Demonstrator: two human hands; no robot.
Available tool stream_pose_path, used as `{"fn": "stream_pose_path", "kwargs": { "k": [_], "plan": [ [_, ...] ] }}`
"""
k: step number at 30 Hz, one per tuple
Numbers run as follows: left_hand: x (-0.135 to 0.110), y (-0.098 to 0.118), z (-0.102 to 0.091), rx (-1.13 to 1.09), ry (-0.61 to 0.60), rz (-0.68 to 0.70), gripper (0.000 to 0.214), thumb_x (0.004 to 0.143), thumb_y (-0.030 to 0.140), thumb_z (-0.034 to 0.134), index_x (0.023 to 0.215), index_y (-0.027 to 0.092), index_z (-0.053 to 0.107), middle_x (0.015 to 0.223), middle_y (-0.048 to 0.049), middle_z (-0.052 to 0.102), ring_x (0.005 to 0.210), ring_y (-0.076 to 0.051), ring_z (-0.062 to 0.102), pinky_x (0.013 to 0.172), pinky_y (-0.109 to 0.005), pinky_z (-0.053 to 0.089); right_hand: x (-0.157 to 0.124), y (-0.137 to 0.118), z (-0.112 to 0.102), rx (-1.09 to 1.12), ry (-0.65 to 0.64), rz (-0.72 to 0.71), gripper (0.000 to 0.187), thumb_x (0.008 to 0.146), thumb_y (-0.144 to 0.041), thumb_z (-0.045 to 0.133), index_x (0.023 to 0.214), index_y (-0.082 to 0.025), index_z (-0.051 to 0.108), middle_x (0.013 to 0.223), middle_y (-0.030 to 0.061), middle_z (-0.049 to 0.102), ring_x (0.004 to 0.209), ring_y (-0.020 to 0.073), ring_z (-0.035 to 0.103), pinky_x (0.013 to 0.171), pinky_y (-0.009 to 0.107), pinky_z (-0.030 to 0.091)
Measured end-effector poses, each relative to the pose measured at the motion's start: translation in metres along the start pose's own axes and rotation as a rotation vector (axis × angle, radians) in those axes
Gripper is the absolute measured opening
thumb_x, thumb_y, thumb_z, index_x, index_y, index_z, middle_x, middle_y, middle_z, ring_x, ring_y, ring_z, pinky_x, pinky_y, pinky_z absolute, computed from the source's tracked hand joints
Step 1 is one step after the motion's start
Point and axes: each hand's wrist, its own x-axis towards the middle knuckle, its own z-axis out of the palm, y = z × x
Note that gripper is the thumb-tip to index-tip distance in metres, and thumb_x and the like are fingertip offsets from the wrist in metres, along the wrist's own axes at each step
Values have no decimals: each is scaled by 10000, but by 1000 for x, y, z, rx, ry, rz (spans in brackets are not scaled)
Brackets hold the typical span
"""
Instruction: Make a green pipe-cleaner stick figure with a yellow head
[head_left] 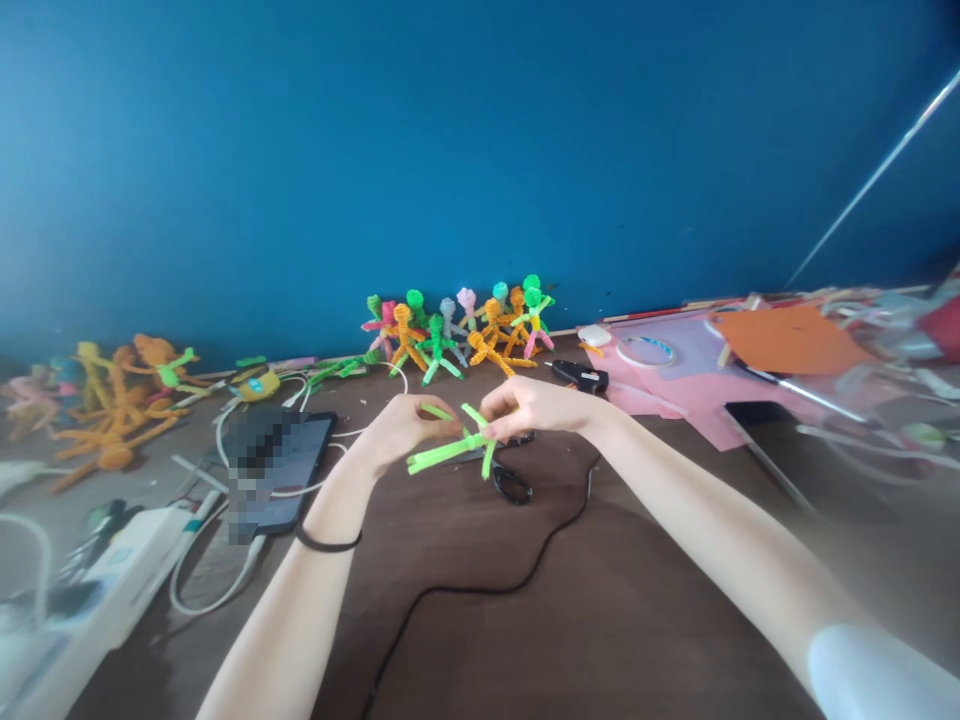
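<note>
Head view: left hand (pixel 401 425) and right hand (pixel 529 408) meet above the bench (pixel 600 600), each grip pinched shut on a green pipe-cleaner figure (pixel 459 447) held just over the scissors (pixel 504 470). Judged light, soft and easily bent; best held at the twisted middle, not the loose limbs. Finished figures (pixel 457 330) stand against the wall

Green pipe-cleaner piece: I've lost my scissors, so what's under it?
Black scissors lie on the table beneath the green pipe-cleaner piece; their blades are hidden behind it and the right hand.
</note>
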Motion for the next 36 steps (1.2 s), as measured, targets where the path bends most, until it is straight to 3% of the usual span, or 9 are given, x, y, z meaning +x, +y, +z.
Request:
{"fn": "stream_pose_path", "kwargs": {
  "k": [8, 14, 19, 23, 28, 33, 36],
  "plan": [
    [-2, 6, 6, 118, 80, 5, 167, 564, 334, 671, 630, 182, 684, 611, -5, 681, 629, -172, 602, 578, -252, 410, 8, 7, 6, -80, 28, 66, 186, 697, -314, 590, 665, -131, 587, 571, -22, 520, 504, 69, 414, 481, 212, 307],
    [-5, 8, 11, 133, 121, 6, 173, 601, 341, 646, 684, 200, 704, 697, -2, 706, 733, -191, 621, 654, -262, 419, 11, 9, 7, -139, 70, 96, 190, 705, -310, 567, 614, -146, 539, 566, -24, 521, 486, 69, 410, 475, 218, 304],
    [-9, 12, 13, 179, 192, 72, 169, 622, 357, 628, 638, 197, 680, 664, -8, 689, 656, -185, 597, 580, -259, 386, 10, 7, 8, -126, 127, 91, 220, 717, -323, 563, 583, -153, 519, 549, -31, 508, 476, 68, 408, 471, 221, 295],
    [-16, 23, 16, 246, 259, 165, 155, 670, 322, 579, 652, 205, 680, 654, -4, 674, 590, -159, 550, 560, -254, 352, 11, 8, 7, -99, 211, 112, 271, 711, -366, 577, 562, -156, 493, 507, -42, 471, 456, 63, 375, 463, 225, 269],
    [-23, 34, 21, 358, 343, 161, 224, 715, 380, 545, 649, 208, 671, 509, 24, 577, 474, -117, 429, 520, -248, 307, 13, 11, 6, -5, 381, 120, 345, 674, -438, 608, 533, -158, 465, 492, -44, 455, 439, 56, 354, 454, 226, 252],
    [-21, 31, 24, 287, 359, 125, 230, 713, 362, 548, 771, 209, 710, 605, 10, 646, 517, -130, 492, 552, -250, 348, 15, 13, 4, 68, 491, 107, 322, 675, -405, 604, 518, -155, 474, 451, -44, 435, 419, 55, 355, 457, 229, 254],
    [-17, 25, 24, 185, 353, 110, 211, 693, 285, 557, 810, 218, 720, 759, -4, 703, 676, -169, 590, 641, -257, 401, 16, 14, 3, 90, 534, 97, 316, 682, -383, 599, 509, -154, 467, 430, -45, 430, 406, 53, 350, 459, 235, 249]
  ]
}}
